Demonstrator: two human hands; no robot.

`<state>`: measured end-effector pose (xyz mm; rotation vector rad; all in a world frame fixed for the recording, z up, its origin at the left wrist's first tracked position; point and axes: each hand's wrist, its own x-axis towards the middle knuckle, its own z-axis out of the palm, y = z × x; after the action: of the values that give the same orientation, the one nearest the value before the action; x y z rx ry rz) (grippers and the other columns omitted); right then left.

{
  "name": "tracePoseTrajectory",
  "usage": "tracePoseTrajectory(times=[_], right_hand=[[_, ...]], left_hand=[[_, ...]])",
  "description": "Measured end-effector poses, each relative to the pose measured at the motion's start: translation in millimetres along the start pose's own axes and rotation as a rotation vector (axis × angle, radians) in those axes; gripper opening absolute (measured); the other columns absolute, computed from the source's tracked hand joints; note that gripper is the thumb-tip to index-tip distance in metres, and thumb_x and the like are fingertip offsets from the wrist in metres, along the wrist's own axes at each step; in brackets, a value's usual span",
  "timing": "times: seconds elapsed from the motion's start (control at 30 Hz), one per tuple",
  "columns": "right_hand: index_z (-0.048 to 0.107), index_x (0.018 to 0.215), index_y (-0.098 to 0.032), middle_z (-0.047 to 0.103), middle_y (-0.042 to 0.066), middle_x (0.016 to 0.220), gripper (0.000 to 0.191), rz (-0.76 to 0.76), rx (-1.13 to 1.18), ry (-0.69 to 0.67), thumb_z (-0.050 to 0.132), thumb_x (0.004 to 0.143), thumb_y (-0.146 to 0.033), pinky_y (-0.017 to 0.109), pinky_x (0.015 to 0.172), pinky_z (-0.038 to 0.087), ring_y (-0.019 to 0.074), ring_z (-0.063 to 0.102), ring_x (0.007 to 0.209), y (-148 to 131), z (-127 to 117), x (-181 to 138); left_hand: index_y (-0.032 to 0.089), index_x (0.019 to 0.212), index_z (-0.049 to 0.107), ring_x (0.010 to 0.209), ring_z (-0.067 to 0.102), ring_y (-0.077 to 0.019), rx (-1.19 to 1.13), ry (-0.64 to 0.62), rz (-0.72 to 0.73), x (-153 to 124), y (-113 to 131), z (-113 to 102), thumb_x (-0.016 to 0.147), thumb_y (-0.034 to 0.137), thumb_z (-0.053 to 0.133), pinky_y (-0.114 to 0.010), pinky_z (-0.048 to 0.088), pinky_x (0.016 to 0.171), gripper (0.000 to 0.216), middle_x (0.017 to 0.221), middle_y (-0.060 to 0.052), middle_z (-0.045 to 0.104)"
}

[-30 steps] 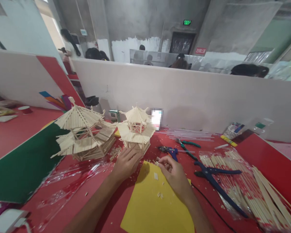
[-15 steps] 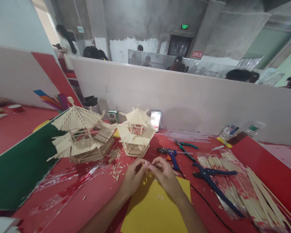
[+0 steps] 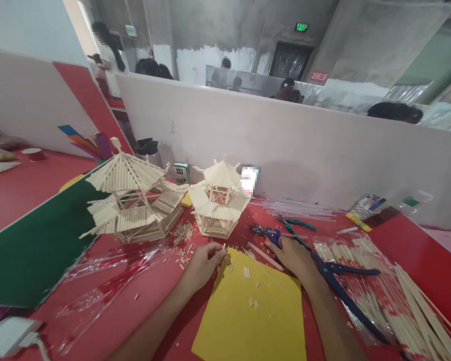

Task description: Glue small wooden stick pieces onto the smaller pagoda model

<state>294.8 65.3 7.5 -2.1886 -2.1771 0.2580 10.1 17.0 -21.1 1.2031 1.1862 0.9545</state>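
My left hand pinches a short wooden stick piece above the top left corner of a yellow sheet. To its right, my right hand has its fingers closed round the handle of a blue hot glue gun, which lies with its nozzle to the left. Several small cut stick pieces are on the sheet. Behind my hands stands a small two-tiered wooden stick pavilion. A larger stick pavilion is to its left.
Green-handled pliers and large blue-handled cutters lie right of my right hand. Beyond them are bagged wooden sticks. Clear glue sticks lie along the white partition. Stick scraps litter the red table. People sit beyond the partition.
My hands have come apart. The right one has moved right onto the glue gun, while the left keeps a small stick piece. The view has shifted slightly.
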Motion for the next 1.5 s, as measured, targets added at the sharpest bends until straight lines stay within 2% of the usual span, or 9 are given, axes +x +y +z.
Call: tracePoseTrajectory(times=[0.17, 0.3, 0.4, 0.47, 0.57, 0.67, 0.8, 0.97, 1.5], right_hand=[[0.056, 0.081, -0.02, 0.068, 0.008, 0.077, 0.038, -0.063, 0.295, 0.014, 0.044, 0.093, -0.055, 0.032, 0.065, 0.042, 0.0246, 0.065, 0.072, 10.7, 4.4, -0.3], [0.053, 0.099, -0.021, 0.066, 0.004, 0.081, 0.036, -0.129, 0.784, -0.016, 0.045, 0.093, -0.056, 0.033, 0.069, 0.047, 0.0206, 0.063, 0.074, 9.6, -4.3, -15.1], [0.049, 0.116, -0.022, 0.066, 0.003, 0.083, 0.042, -0.202, 1.177, -0.098, 0.057, 0.089, -0.053, 0.032, 0.069, 0.051, 0.0197, 0.064, 0.074, -2.6, -10.9, -29.5], [0.052, 0.114, -0.022, 0.066, 0.004, 0.084, 0.045, -0.209, 1.286, -0.091, 0.067, 0.083, -0.051, 0.034, 0.07, 0.052, 0.0205, 0.065, 0.076, -11.4, -11.3, -35.9], [0.06, 0.094, -0.02, 0.063, 0.003, 0.075, 0.037, -0.185, 1.286, -0.052, 0.072, 0.078, -0.051, 0.034, 0.066, 0.051, 0.0203, 0.061, 0.07, -19.7, -4.8, -39.3], [0.061, 0.077, -0.02, 0.06, 0.002, 0.067, 0.036, -0.183, 1.198, 0.003, 0.069, 0.079, -0.055, 0.034, 0.064, 0.049, 0.019, 0.056, 0.065, -24.4, 5.0, -39.7], [0.066, 0.082, -0.018, 0.065, 0.003, 0.076, 0.036, -0.187, 1.083, 0.034, 0.063, 0.084, -0.054, 0.031, 0.068, 0.048, 0.0189, 0.056, 0.072, -35.8, 11.7, -43.0], [0.068, 0.084, -0.016, 0.067, 0.003, 0.078, 0.036, -0.228, 1.007, 0.028, 0.058, 0.089, -0.05, 0.027, 0.067, 0.045, 0.0185, 0.057, 0.074, -48.5, 5.8, -45.8], [0.067, 0.079, -0.017, 0.064, 0.001, 0.073, 0.034, -0.24, 0.986, 0.003, 0.057, 0.09, -0.048, 0.026, 0.064, 0.043, 0.0168, 0.053, 0.069, -48.1, -0.1, -46.6]], left_hand=[[0.018, 0.076, 0.059, 0.039, 0.044, -0.009, 0.031, 0.01, 0.004, 2.0, 0.6, -3.8, 0.086, 0.06, 0.052, -0.02, 0.033, 0.039, 0.044, 0.049, 0.005, 0.049], [0.018, 0.08, 0.06, 0.041, 0.047, -0.0101, 0.117, 0.036, 0.051, -0.4, 8.6, -5.9, 0.09, 0.056, 0.048, -0.021, 0.035, 0.041, 0.04, 0.055, 0.004, 0.055], [0.019, 0.078, 0.059, 0.05, 0.053, -0.0118, 0.255, 0.063, 0.133, -4.2, 15.7, -7.5, 0.092, 0.051, 0.048, -0.022, 0.038, 0.048, 0.037, 0.062, 0.001, 0.06], [0.019, 0.077, 0.059, 0.057, 0.056, -0.0132, 0.361, 0.088, 0.192, -6.7, 19.6, -8.5, 0.093, 0.048, 0.049, -0.023, 0.038, 0.054, 0.035, 0.067, 0.0, 0.062], [0.019, 0.077, 0.059, 0.065, 0.057, -0.0146, 0.461, 0.11, 0.268, -9.6, 23.5, -9.5, 0.095, 0.044, 0.048, -0.024, 0.037, 0.06, 0.032, 0.071, 0.0, 0.064], [0.019, 0.077, 0.057, 0.067, 0.056, -0.0146, 0.495, 0.102, 0.329, -11.6, 25.2, -9.3, 0.097, 0.042, 0.046, -0.024, 0.036, 0.063, 0.032, 0.072, 0.0, 0.062], [0.019, 0.077, 0.055, 0.068, 0.052, -0.0143, 0.512, 0.054, 0.367, -13.0, 24.5, -7.1, 0.098, 0.039, 0.042, -0.025, 0.035, 0.064, 0.032, 0.072, 0.001, 0.059], [0.019, 0.078, 0.052, 0.071, 0.052, -0.0143, 0.532, 0.025, 0.377, -13.0, 22.5, -5.6, 0.1, 0.038, 0.04, -0.026, 0.035, 0.067, 0.031, 0.076, 0.001, 0.057], [0.019, 0.077, 0.049, 0.069, 0.05, -0.0132, 0.569, 0.023, 0.398, -14.7, 25.5, -4.0, 0.1, 0.035, 0.04, -0.026, 0.035, 0.066, 0.03, 0.074, 0.001, 0.055]])
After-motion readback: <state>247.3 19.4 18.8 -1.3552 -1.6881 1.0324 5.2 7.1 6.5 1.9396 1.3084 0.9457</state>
